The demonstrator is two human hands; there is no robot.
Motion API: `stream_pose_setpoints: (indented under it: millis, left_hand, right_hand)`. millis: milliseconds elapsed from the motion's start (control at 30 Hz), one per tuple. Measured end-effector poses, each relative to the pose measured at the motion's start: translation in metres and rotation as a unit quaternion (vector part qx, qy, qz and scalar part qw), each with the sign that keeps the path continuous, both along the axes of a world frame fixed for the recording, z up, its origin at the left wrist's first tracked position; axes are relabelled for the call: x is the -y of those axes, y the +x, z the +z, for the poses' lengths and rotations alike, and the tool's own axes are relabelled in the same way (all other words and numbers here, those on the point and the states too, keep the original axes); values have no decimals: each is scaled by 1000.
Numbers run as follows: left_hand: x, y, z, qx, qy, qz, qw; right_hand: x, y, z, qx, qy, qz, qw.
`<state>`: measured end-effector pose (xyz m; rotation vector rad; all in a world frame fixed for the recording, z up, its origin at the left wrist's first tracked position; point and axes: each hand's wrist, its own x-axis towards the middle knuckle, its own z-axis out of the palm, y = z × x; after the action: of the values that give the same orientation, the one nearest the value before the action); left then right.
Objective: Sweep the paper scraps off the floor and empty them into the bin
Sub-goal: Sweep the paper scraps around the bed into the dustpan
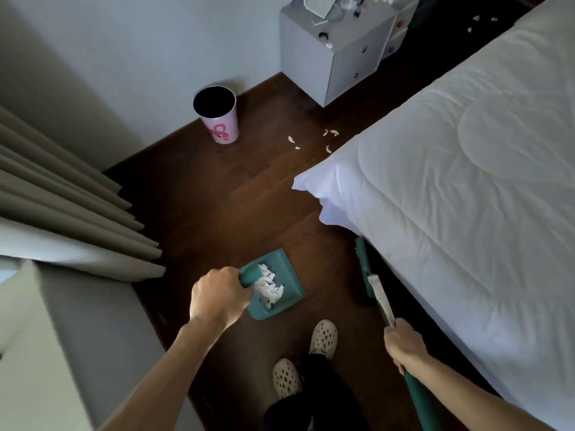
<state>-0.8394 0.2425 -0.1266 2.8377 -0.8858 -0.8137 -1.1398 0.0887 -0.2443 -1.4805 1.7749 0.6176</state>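
My left hand [217, 298] grips the handle of a teal dustpan [287, 283] held low over the dark wooden floor. A heap of white paper scraps [269, 286] lies in the pan. My right hand [404, 343] holds the handle of a teal broom [365, 272], whose head sits at the bed's edge, partly hidden under the duvet. Several loose scraps [329, 133] lie on the floor farther ahead, next to the bed corner. A pink bin [217, 115] with a dark open mouth stands upright against the wall.
A bed with a white duvet [466, 181] fills the right side. Grey curtains [62, 197] hang at the left. A grey bedside cabinet [336, 57] stands at the back. More scraps [476, 21] lie beyond the bed. My feet in white clogs [323, 335] stand below the pan.
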Motion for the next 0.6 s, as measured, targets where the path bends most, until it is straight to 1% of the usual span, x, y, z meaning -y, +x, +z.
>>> stream_pose_setpoints:
  millis: [133,300,400,500,600]
  left_hand:
    - [15,18,-11,-3,6,27,1000]
    - [40,21,-17,-4,3,39,999]
    - [62,19,-18,-6,8,36,999]
    - [76,21,-13,-5,12,47,999]
    - [84,28,1,-15,-7,86,996]
  right_hand:
    - [9,29,-18,-17,63,38,997]
    - [-7,61,-16,18,122,89,988]
    - [-11,71,-4,51,135,143,979]
    - [-12,74,14,82,131,174,973]
    - [0,77,30,100,117,190,970]
